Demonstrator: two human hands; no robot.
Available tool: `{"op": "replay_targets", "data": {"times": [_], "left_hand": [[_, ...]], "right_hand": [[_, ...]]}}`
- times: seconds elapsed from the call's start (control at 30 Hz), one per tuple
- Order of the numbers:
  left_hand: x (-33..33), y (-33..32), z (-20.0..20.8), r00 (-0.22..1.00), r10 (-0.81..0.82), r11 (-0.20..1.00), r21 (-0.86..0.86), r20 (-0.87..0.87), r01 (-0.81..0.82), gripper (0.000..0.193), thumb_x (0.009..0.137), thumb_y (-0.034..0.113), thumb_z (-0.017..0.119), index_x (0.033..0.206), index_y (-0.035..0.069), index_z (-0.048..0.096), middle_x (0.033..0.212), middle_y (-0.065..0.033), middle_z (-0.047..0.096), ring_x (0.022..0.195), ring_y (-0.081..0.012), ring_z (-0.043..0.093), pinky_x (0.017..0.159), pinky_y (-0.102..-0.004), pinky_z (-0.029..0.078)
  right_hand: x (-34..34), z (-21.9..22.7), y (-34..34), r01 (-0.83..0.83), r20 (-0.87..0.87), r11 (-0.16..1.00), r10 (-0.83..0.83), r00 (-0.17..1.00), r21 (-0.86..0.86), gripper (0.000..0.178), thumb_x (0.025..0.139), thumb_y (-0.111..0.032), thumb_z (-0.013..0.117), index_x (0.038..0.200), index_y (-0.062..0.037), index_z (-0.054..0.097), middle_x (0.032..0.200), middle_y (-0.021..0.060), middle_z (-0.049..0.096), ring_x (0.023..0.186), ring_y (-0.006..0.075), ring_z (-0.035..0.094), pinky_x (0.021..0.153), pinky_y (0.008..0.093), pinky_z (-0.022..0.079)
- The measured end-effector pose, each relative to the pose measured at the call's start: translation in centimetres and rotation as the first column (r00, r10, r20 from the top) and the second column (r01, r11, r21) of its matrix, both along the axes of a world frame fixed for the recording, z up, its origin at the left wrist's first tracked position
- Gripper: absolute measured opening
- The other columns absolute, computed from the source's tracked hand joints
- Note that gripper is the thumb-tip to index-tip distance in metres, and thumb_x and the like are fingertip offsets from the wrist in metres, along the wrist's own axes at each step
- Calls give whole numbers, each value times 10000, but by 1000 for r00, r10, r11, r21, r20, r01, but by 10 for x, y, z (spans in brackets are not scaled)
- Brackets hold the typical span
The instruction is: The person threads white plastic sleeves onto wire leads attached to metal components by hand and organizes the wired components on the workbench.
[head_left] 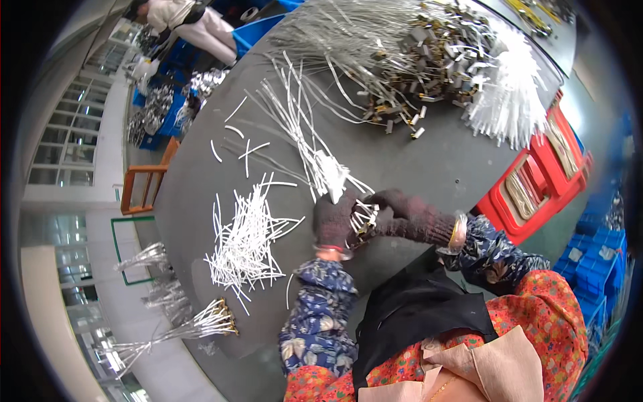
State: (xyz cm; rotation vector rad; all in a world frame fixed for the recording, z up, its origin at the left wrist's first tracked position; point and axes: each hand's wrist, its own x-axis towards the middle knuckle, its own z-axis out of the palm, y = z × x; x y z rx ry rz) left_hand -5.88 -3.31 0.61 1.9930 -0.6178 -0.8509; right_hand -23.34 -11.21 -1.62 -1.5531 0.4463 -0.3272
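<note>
A bright workroom with windows along the left wall surrounds a large dark grey table [402, 157], seen in the head view from above. At the upper left, a co-worker in pale clothing [204, 33] bends beside blue bins. The person at the table wears dark knitted gloves and blue flowered sleeves.

The left hand [333, 220] is curled around a bundle of thin white strands [328, 173], which lies over the table near the person, its long ends fanning away across the surface. The short ends, tipped with small metal fittings [365, 224], show between the two hands. The right hand [402, 208] is right beside these tips; its fingers are bent, but I cannot tell whether they pinch anything.

To the left is a loose heap of short white pieces [248, 244], and beyond it another tipped bundle [201, 325] at the table's edge. At the far side are a tangle of metal-ended strands [429, 60] and a pile of clear-white strips [506, 97]. A red container [499, 211] stands right of the table.
</note>
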Motion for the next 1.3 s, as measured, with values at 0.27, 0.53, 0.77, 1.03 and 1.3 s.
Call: {"op": "replay_targets", "data": {"times": [0.27,0.53,0.77,1.03,1.3], "left_hand": [[50,19,-12,943,94,966,-199,-319,-163,301,894,244,635,789,-38,637,538,7,489,399,-62,392,362,-207,277],[-29,-29,-8,504,60,898,-174,-862,-405,287,954,328,531,1004,53,599,784,-50,600,701,-208,611,613,-312,495],[-59,-66,-54,476,0,859,-243,-879,-450,231,924,197,543,936,-26,603,833,-126,640,718,-247,640,694,-393,563],[-5,-79,-27,807,3,853,-419,-590,-310,242,876,202,601,937,-31,616,857,-131,660,748,-240,661,711,-398,578],[30,-77,-6,785,-4,799,-474,-620,-370,254,918,243,544,981,-3,541,914,-155,633,811,-287,647,762,-460,575]], "right_hand": [[84,-55,-120,60,-331,524,-619,712,-849,570,777,-304,689,1240,-43,483,1211,258,512,974,401,601,781,455,504],[-28,-37,-50,175,-330,796,-425,843,-579,294,763,-116,638,1049,-49,624,952,153,647,875,289,648,719,381,517],[-241,-52,107,124,-710,991,-127,692,-56,228,793,-212,667,951,-50,695,794,105,682,684,162,612,660,345,497],[-345,-48,174,625,-847,781,-344,405,-18,288,713,-131,691,981,-26,686,840,106,686,711,192,635,658,325,506],[-328,-50,166,632,-798,774,-403,448,-37,297,697,-122,682,979,-29,682,873,105,687,763,206,640,694,327,506]]}}
